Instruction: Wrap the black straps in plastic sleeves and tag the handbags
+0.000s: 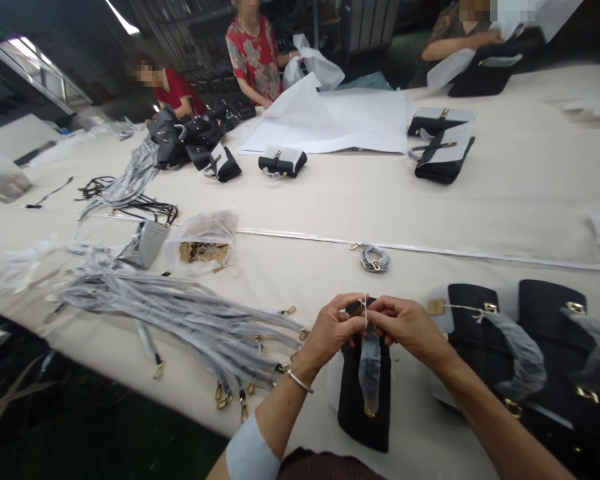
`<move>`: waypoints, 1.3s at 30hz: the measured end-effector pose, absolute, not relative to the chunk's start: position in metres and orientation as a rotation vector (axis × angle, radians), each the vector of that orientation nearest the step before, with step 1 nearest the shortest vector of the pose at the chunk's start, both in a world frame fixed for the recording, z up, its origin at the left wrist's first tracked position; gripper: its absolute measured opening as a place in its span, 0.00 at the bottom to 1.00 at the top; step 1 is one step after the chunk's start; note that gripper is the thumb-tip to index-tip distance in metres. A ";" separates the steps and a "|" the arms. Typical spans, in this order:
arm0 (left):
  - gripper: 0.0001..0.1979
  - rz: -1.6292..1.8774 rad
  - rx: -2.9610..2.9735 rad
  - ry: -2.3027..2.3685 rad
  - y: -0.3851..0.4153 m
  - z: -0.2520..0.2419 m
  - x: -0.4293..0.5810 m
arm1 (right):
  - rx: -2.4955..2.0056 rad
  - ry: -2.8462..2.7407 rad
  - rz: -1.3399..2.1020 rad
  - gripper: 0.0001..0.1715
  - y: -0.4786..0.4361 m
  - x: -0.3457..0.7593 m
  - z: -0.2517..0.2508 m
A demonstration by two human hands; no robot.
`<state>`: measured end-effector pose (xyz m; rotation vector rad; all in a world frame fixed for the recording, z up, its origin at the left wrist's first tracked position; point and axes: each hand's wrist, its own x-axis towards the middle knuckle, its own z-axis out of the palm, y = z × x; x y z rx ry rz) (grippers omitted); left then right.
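Directly before me a black handbag (350, 393) lies on the table, its short handle (369, 370) wrapped in clear plastic. Above the handle's far end, my left hand (336, 328) pinches a thin white string (365, 308). My right hand (397, 325) is closed on the same string from the other side, fingertips close to the left ones. A brown tag partly shows behind the fingers. Just right of my right hand, another black handbag (473, 333) has a tan tag (435, 307) tied to its handle ring with white string.
Plastic-wrapped straps (180, 310) with gold clasps spread across the left. A coiled strap (375, 259) lies ahead, and a plastic bag of tags (205, 243) stands farther left. Across the table, several people handle white sheets (340, 120) and black bags (185, 137).
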<state>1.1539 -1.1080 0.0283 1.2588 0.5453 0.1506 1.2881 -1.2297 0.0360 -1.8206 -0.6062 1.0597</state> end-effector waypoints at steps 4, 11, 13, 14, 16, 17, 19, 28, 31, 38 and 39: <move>0.13 0.291 1.761 0.553 -1.105 0.030 1.157 | -1.899 -0.695 0.965 0.21 -1.222 1.285 0.042; 0.02 0.378 1.654 0.661 -1.101 0.028 1.157 | -1.776 -0.406 0.930 0.30 -1.236 1.291 0.022; 0.04 0.466 1.445 0.704 -1.103 0.027 1.158 | -1.764 -0.398 0.978 0.30 -1.245 1.292 0.013; 0.06 0.516 1.341 0.722 -1.104 0.026 1.159 | -1.763 -0.415 1.019 0.30 -1.249 1.292 0.010; 0.10 0.623 1.119 0.760 -1.107 0.018 1.166 | -1.769 -0.460 1.073 0.29 -1.256 1.290 0.007; 0.12 0.672 0.994 0.783 -1.108 0.012 1.171 | -1.789 -0.469 1.068 0.28 -1.259 1.288 0.008; 0.15 0.748 0.746 0.847 -1.110 -0.005 1.184 | -1.863 -0.460 1.065 0.24 -1.264 1.281 0.015; 0.25 0.673 0.490 0.956 -1.110 -0.052 1.223 | -1.605 -0.507 1.476 0.31 -1.265 1.212 0.035; 0.26 0.629 0.591 0.901 -1.114 -0.055 1.214 | -1.706 -0.550 1.230 0.30 -1.266 1.213 0.023; 0.26 0.500 0.957 0.996 -1.103 -0.067 1.145 | -2.057 -0.774 0.761 0.31 -1.319 1.283 0.014; 0.25 0.505 0.990 1.024 -1.100 -0.068 1.134 | -2.098 -0.760 0.745 0.31 -1.328 1.291 0.011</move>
